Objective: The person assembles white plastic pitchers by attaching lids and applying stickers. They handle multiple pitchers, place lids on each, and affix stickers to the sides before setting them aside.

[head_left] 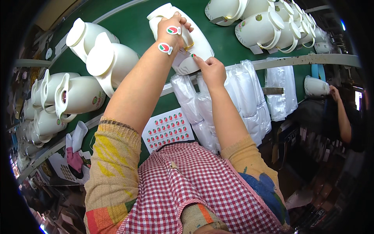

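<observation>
Loads of white jugs on the green conveyor belt (132, 23), and the white jug (191, 43) getting worked on lies on its side at the near edge. Clear plastic bags (237, 97) hang over the rail just below it. Left hand (173, 33) is clamped round the jug's handle, with two red-green stickers stuck on its back. Right hand (210, 68) has fingertips pinched together, pressing a small sticker (193, 55) onto the jug's body. Sticker sheet (168, 128) sits by the apron.
</observation>
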Demonstrator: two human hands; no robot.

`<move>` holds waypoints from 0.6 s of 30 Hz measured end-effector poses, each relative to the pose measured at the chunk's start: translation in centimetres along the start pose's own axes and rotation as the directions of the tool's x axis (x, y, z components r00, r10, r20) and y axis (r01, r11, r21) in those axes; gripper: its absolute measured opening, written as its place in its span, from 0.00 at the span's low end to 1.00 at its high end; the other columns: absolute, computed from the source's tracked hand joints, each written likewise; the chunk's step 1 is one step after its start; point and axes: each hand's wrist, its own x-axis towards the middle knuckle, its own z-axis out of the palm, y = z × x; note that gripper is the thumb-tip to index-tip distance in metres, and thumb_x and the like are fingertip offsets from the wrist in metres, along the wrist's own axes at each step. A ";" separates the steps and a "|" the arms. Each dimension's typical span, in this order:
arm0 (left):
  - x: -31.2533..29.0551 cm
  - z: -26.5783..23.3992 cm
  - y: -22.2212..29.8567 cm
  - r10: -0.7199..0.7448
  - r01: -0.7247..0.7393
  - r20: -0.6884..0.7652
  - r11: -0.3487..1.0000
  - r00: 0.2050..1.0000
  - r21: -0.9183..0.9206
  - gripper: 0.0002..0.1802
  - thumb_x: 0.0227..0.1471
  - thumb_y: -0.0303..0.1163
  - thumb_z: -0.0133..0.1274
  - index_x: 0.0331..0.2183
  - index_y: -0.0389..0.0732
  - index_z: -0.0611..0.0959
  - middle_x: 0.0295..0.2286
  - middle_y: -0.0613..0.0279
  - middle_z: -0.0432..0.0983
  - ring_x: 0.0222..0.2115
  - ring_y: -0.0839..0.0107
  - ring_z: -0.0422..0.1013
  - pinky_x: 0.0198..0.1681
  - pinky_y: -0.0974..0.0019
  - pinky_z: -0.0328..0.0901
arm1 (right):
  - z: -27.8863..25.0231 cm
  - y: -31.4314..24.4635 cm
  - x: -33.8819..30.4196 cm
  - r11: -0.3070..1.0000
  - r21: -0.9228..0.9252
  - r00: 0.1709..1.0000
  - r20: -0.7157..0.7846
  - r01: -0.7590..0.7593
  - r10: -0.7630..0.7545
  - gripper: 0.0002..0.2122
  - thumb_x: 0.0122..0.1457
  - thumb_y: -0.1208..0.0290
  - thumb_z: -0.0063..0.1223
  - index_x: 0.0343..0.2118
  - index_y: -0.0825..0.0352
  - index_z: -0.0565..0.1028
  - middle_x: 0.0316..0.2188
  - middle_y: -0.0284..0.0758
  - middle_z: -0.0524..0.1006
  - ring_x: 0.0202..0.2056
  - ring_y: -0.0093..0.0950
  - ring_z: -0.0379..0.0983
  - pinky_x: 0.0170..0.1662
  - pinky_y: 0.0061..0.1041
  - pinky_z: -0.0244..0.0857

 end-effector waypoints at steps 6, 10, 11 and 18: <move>-1.2 0.2 0.3 0.007 -0.007 -0.001 1.000 1.000 -0.025 0.06 0.60 0.28 0.44 0.31 0.39 0.67 0.20 0.62 0.67 0.18 0.69 0.65 0.29 0.57 0.69 | -1.8 -0.4 0.6 0.983 -0.182 0.999 -0.025 0.040 -0.045 0.22 0.40 0.46 0.66 0.17 0.63 0.73 0.16 0.34 0.75 0.19 0.32 0.71 0.26 0.29 0.64; -1.8 1.3 -1.1 0.009 -0.008 0.087 1.000 0.996 -0.017 0.06 0.60 0.29 0.43 0.30 0.41 0.66 0.19 0.64 0.65 0.18 0.69 0.63 0.28 0.58 0.67 | -2.0 -1.0 1.6 0.978 -0.187 0.991 -0.087 0.089 -0.106 0.21 0.43 0.48 0.66 0.17 0.64 0.72 0.17 0.35 0.76 0.21 0.34 0.72 0.27 0.30 0.64; -1.9 1.9 -1.8 0.018 -0.013 0.086 0.998 0.996 -0.060 0.06 0.61 0.29 0.43 0.30 0.42 0.66 0.19 0.65 0.65 0.18 0.70 0.62 0.28 0.59 0.66 | -2.1 1.4 2.5 0.989 -0.087 0.977 -0.163 0.121 -0.134 0.21 0.44 0.50 0.65 0.17 0.64 0.72 0.17 0.35 0.75 0.21 0.33 0.71 0.27 0.30 0.64; -3.7 6.0 -10.2 0.226 -0.372 0.474 0.897 0.851 0.240 0.06 0.58 0.28 0.46 0.33 0.36 0.69 0.20 0.62 0.70 0.18 0.75 0.68 0.23 0.69 0.66 | -7.9 10.0 1.4 0.877 0.470 0.976 -0.217 0.097 0.008 0.15 0.59 0.66 0.54 0.18 0.66 0.69 0.13 0.28 0.69 0.17 0.15 0.62 0.22 0.18 0.55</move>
